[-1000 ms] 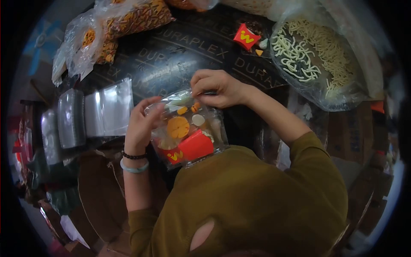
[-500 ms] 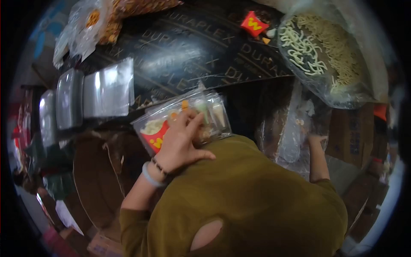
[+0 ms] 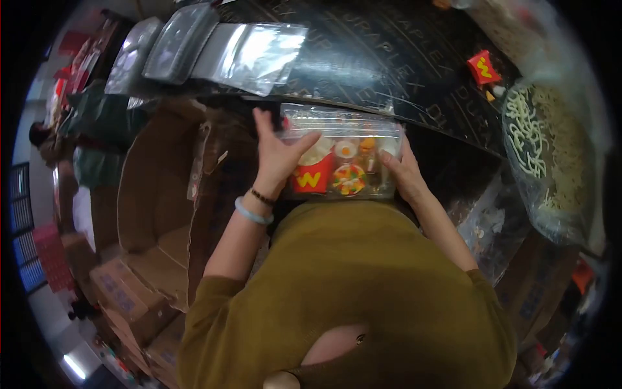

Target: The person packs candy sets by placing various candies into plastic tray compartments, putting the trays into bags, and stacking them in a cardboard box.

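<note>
**Clear pack [image 3: 343,150] held close to the body**

It sits just off the tabletop's [image 3: 363,78] near edge, a red carton [image 3: 312,177] inside. The right hand's [image 3: 409,174] grip pinches its right side; the left hand's [image 3: 280,159] is spread at its left. Clear bags [image 3: 256,55] lie along the near edge, leftward.

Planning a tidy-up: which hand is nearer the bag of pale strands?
Right. The right hand is left of the bag of pale strands; the left hand is farther left, across the filled packet.

Bright red carton [image 3: 313,170] (yellow-lettered)
</note>
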The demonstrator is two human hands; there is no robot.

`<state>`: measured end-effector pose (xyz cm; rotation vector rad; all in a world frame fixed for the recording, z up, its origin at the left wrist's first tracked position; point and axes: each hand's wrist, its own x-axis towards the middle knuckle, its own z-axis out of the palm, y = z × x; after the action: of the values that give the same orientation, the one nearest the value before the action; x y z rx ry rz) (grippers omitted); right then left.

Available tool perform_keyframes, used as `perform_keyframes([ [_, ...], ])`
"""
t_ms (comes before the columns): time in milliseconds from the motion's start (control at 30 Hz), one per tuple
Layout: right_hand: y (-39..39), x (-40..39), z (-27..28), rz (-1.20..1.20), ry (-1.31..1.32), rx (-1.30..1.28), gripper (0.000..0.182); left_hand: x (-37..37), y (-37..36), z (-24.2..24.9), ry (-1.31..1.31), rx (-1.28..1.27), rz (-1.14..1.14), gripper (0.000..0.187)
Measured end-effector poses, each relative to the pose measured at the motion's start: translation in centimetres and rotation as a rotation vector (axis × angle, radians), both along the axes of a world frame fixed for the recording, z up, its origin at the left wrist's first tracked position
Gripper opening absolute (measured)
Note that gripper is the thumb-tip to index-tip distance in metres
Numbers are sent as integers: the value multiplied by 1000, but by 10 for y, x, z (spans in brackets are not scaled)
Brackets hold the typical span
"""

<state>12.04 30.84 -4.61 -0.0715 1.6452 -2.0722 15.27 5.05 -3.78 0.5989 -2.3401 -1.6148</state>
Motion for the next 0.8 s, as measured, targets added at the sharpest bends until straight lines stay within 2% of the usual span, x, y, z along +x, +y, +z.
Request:
perform_keyframes([
  [33,-3,-2,-16,7,-208,-66,83,-16,-1,-5,-5,321,-93,125],
  [67,-6,-6,-21,33,-226,-144,80,-28,-6,-9,-38,336,-52,126],
  [100,-8,-10,-26,75,-249,-223,76,-29,-9,11,-164,552,-16,128],
  [133,-7,-12,-35,144,-298,-284,69,-26,-14,19,-223,619,4,129],
  [167,-14,-11,-20,171,-357,-248,66,-23,-18,27,-284,683,27,131],
  [200,-19,-7,-4,196,-410,-208,64,-7,-17,24,-324,561,32,130],
  [267,8,-7,-43,325,-563,-366,62,24,-15,18,-417,318,48,131],
  [333,23,-14,-48,370,-640,-384,58,49,-11,43,-334,248,-13,125],
  [500,-8,-68,23,474,-415,-376,49,55,-69,117,47,247,-35,129],
  [600,-87,-103,88,637,-251,-454,45,53,-140,146,193,190,-116,139],
  [633,-123,-108,108,675,-215,-453,43,60,-167,155,201,395,-198,138],
  [667,-164,-109,129,703,-193,-424,42,70,-187,155,198,466,-204,138],
  [700,-202,-110,141,677,-170,-338,32,80,-206,156,193,538,-208,139],
  [733,-241,-111,152,652,-150,-252,26,85,-220,147,243,507,-144,129],
  [800,-290,-130,136,574,-77,-74,29,94,-247,127,336,433,-14,110],
])
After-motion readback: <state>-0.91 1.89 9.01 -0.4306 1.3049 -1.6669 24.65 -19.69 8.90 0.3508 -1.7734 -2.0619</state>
